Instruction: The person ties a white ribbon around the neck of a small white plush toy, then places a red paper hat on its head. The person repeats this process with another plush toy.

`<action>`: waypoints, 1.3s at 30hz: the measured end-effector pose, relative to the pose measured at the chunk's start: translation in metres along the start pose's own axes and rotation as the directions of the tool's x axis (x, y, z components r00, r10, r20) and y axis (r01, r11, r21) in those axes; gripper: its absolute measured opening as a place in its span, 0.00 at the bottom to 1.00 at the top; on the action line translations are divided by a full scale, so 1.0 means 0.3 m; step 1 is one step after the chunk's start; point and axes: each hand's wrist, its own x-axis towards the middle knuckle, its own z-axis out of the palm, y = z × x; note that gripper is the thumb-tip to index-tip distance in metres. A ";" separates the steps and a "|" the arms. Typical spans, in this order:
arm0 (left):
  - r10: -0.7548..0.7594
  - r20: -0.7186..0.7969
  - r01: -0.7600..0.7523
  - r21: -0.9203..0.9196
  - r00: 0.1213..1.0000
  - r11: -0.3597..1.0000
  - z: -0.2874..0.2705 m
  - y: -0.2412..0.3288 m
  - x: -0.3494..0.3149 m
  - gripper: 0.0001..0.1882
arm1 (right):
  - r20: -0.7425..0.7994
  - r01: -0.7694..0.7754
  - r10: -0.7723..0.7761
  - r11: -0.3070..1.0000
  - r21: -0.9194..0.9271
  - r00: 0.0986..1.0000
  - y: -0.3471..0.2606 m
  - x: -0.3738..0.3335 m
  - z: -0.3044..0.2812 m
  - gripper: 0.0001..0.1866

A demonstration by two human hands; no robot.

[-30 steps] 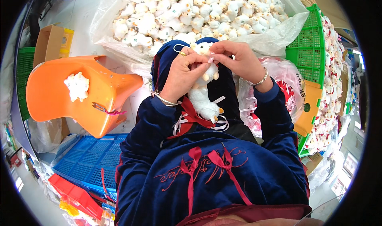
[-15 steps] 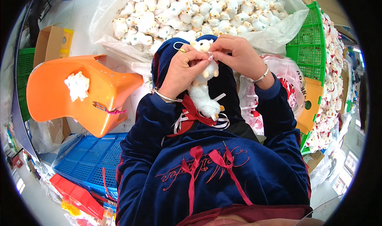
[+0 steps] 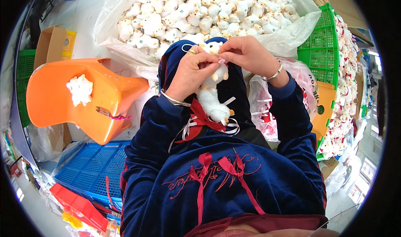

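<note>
My left hand (image 3: 190, 72) and my right hand (image 3: 246, 55) meet at the neck of a small white plush toy (image 3: 213, 47) above my knees. Fingertips of both hands pinch a pale ribbon (image 3: 221, 60) there; a speck of red shows beside it, and the fingers hide most of the ribbon. Below, a second white plush toy (image 3: 211, 105) lies on my lap, its yellowish parts toward me. Under that toy is a red cloth piece (image 3: 195, 130) with several loose white ribbons (image 3: 230, 131).
Ahead, a clear plastic bag (image 3: 110, 17) holds many white plush toys. On the left, an orange stool (image 3: 46, 95) carries one toy (image 3: 79, 89) and snips (image 3: 104, 111). Blue crate (image 3: 90, 168) and red bin (image 3: 77, 203) stand lower left. Green crate (image 3: 319, 45) and plastic bag (image 3: 298, 76) are right.
Both hands stay at the toy's neck, still pinching the ribbon. The right fingers have shifted slightly, and a bit of red now shows beside the ribbon. The view has moved a little.
</note>
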 end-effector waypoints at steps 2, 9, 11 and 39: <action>-0.012 0.013 0.013 -0.010 1.000 1.000 -0.003 0.000 0.001 0.06 | -0.007 0.003 -0.003 0.999 -0.038 1.000 -0.005 0.001 -0.002 0.07; -0.020 0.017 0.020 -0.021 1.000 1.000 -0.009 -0.002 0.004 0.06 | 0.018 0.085 -0.083 0.987 -0.133 0.996 -0.012 0.012 -0.007 0.05; 0.001 0.014 -0.001 -0.026 1.000 1.000 -0.006 -0.007 0.005 0.06 | -0.023 0.097 -0.101 0.986 -0.134 0.995 -0.005 0.014 -0.005 0.05; 0.115 0.055 -0.122 0.150 0.992 0.981 0.007 0.011 0.017 0.04 | 0.121 0.032 -0.012 0.985 -0.167 0.993 -0.062 0.014 -0.046 0.07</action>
